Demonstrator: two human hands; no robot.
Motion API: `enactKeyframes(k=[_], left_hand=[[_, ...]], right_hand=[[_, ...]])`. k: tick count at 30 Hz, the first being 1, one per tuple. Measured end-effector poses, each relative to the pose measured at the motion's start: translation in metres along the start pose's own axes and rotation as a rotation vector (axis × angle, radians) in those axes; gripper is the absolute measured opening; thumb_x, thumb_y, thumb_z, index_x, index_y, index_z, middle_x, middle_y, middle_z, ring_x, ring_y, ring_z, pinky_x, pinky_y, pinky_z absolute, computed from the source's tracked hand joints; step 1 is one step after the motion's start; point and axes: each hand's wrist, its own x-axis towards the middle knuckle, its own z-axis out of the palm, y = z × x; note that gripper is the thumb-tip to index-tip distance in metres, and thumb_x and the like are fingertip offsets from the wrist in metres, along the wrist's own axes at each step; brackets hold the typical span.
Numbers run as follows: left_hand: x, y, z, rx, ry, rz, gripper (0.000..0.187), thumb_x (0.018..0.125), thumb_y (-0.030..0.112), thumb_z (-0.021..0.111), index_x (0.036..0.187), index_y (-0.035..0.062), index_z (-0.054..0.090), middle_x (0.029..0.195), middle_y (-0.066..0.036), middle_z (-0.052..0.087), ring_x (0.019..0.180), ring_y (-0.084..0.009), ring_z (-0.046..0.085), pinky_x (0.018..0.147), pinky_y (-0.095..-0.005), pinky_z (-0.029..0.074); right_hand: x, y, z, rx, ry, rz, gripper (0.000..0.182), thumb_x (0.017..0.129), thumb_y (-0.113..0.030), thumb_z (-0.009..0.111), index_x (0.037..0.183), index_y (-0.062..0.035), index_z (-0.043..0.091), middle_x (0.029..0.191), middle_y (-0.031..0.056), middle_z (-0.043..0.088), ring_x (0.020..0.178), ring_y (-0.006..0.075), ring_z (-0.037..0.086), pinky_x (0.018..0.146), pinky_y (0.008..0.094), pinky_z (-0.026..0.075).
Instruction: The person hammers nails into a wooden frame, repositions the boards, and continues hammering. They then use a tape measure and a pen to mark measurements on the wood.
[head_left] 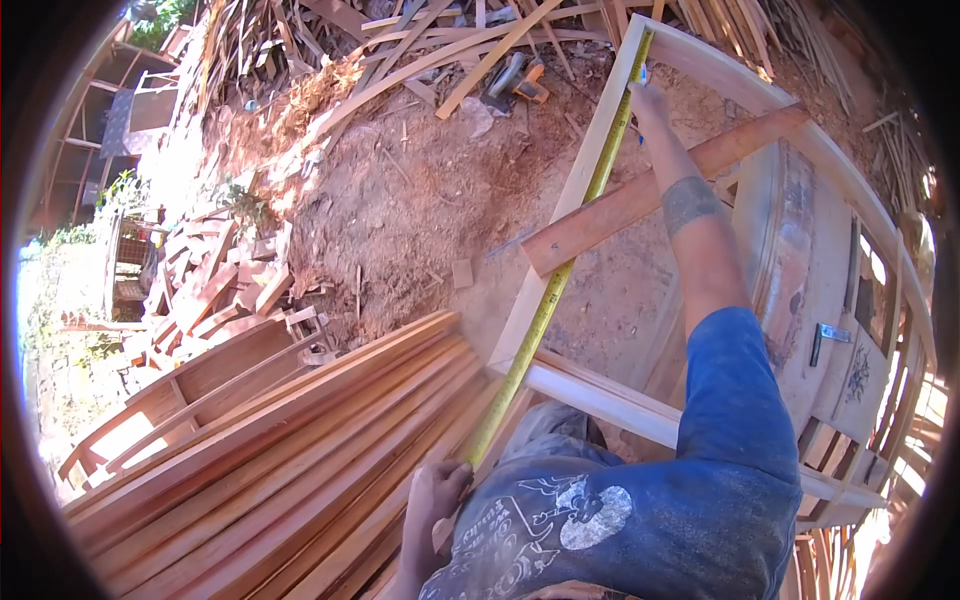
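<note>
A yellow measuring tape (548,300) is stretched along one long side of a pale wooden frame (525,312). Down by my body, my left hand (440,490) is closed on the tape's near end. My right hand (648,103) reaches out to the frame's far corner, closed beside the tape, with something small and blue at the fingers; its grip is too small to make out. A reddish board (610,222) lies slantwise across the frame, passing under my right forearm and over the tape.
Long stacked planks (280,440) fill the lower left. An orange and black tool (531,84) lies on the dirt beyond the frame. Wood offcuts (215,290) are heaped at left. On boards at right rests a blue-handled tool (833,333).
</note>
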Motion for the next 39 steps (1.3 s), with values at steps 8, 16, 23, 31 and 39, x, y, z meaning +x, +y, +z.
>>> enactKeyframes(k=[8,16,23,31,39], left_hand=[[0.007,0.009,-0.003,0.061,-0.058,0.010,0.040,0.086,0.035,0.056,0.080,-0.0036,0.065,0.069,-0.022,0.060,0.066,-0.0319,0.061,0.067,-0.0429,0.047],[0.011,0.002,-0.006,0.024,-0.120,-0.010,0.032,0.092,0.029,0.062,0.088,-0.0023,0.069,0.064,-0.005,0.056,0.064,-0.0107,0.052,0.061,-0.0328,0.045],[0.008,0.010,-0.005,0.005,-0.119,-0.029,0.031,0.093,0.028,0.062,0.090,-0.0025,0.069,0.064,-0.004,0.055,0.064,-0.0102,0.051,0.060,-0.0316,0.043],[0.004,0.007,-0.005,-0.072,-0.080,-0.040,0.033,0.088,0.029,0.061,0.085,-0.0035,0.069,0.061,-0.008,0.055,0.061,-0.0120,0.052,0.060,-0.0328,0.046],[0.009,0.007,-0.003,-0.081,-0.098,-0.073,0.032,0.088,0.028,0.062,0.082,-0.0027,0.069,0.058,-0.006,0.049,0.059,-0.0106,0.048,0.058,-0.0323,0.043]], right_hand=[[0.016,0.011,0.008,0.183,-0.051,0.121,0.036,0.087,-0.033,0.064,0.091,0.0024,0.068,0.072,0.0106,0.064,0.056,0.0183,0.059,0.049,0.0355,0.044],[0.011,0.015,0.002,0.497,-0.130,0.168,0.031,0.087,-0.030,0.065,0.085,0.0011,0.068,0.069,0.0090,0.063,0.053,0.0189,0.057,0.046,0.0335,0.040],[-0.001,0.005,-0.006,0.511,-0.147,0.139,0.032,0.086,-0.030,0.065,0.086,0.0020,0.067,0.071,0.0102,0.063,0.055,0.0198,0.058,0.048,0.0341,0.041],[-0.015,0.003,-0.011,0.527,-0.157,0.131,0.033,0.086,-0.030,0.065,0.087,0.0031,0.067,0.073,0.0115,0.064,0.058,0.0208,0.059,0.050,0.0347,0.042],[-0.028,0.001,-0.011,0.528,-0.166,0.137,0.034,0.086,-0.029,0.065,0.088,0.0041,0.067,0.074,0.0129,0.064,0.060,0.0217,0.060,0.052,0.0354,0.044]])
